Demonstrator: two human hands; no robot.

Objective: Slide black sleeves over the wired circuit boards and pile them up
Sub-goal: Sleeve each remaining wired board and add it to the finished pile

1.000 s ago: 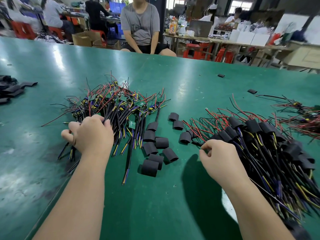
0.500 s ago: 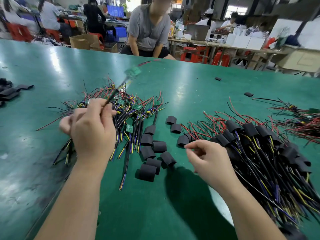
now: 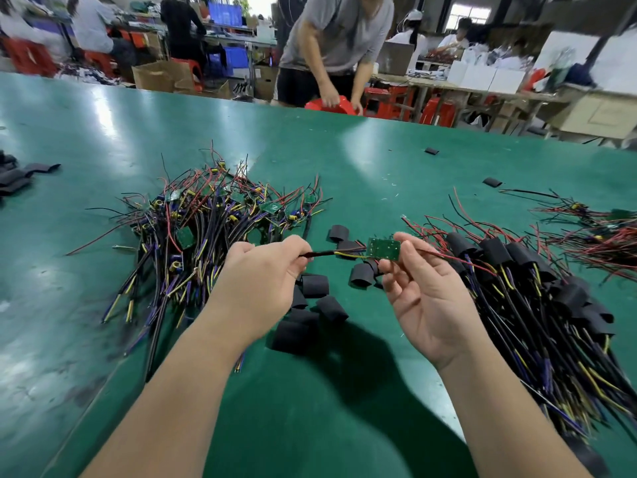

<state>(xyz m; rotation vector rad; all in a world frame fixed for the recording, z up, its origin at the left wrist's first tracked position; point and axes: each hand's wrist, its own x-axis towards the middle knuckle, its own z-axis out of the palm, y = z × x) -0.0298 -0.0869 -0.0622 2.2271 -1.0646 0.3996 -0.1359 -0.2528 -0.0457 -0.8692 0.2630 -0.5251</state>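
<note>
The person's left hand [image 3: 265, 277] and right hand [image 3: 427, 305] hold one wired circuit board [image 3: 383, 249] in the air just above the loose black sleeves [image 3: 315, 286], a small cluster scattered on the green surface [image 3: 310, 408]. The left fingers [image 3: 300, 251] are curled round the board's black, yellow and red wires [image 3: 324, 254], pinching them a short way from the board. The right hand is turned palm up; its thumb and forefinger grip the bare green board at its right and lower edges, and the other fingers are loosely bent. No sleeve is on this board.

Left of the loose sleeves lies a tangled heap of bare boards [image 3: 206, 229] with their leads fanned toward the person. Right of the sleeves lies the pile of sleeved boards [image 3: 537, 288], black tubes at the top, wires trailing down. Beyond that pile, farther right of the sleeves, is another tangle of red wiring [image 3: 603, 236]. Two stray sleeve pieces [image 3: 431, 151] lie well behind the cluster, and flattened black pieces [image 3: 20, 174] sit far to its left. Across the surface, a person in a grey shirt [image 3: 337, 36] bends over a red stool [image 3: 331, 106].
</note>
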